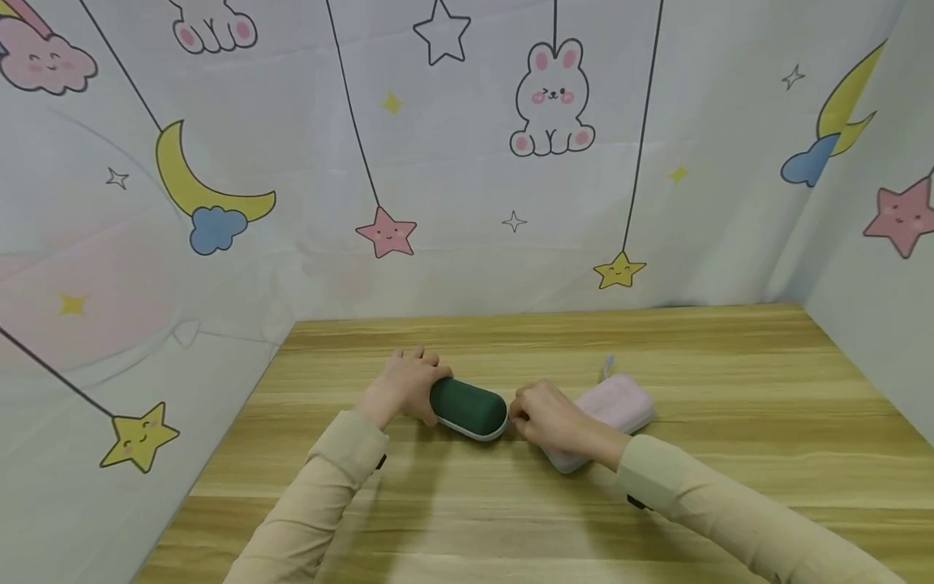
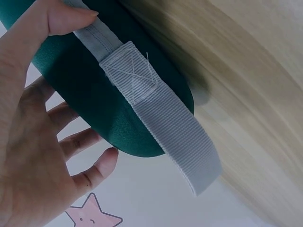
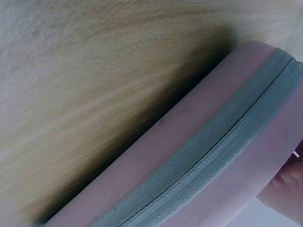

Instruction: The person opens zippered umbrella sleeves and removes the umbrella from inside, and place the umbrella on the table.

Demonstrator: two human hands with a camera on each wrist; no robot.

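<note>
An oblong green zip case [image 1: 470, 405] with a pale zip band along its lower edge lies on the table. My left hand [image 1: 409, 385] holds its left end, thumb on one side by a grey strap loop [image 2: 165, 118] and the other fingers along the opposite side. At the case's right end is my right hand [image 1: 550, 414], fingers curled in a pinch at the zip; a tiny white sliver shows by the fingers, the rest is hidden. A pink zip case [image 1: 620, 401] lies beneath and behind that hand, its grey-green zip [image 3: 203, 151] run shut along the side.
The pink case's small pale loop [image 1: 608, 367] points toward the back. Wood-grain tabletop [image 1: 467, 519] stretches around both cases. White curtains [image 1: 474, 178] printed with stars, moons and rabbits stand behind the table and at both sides.
</note>
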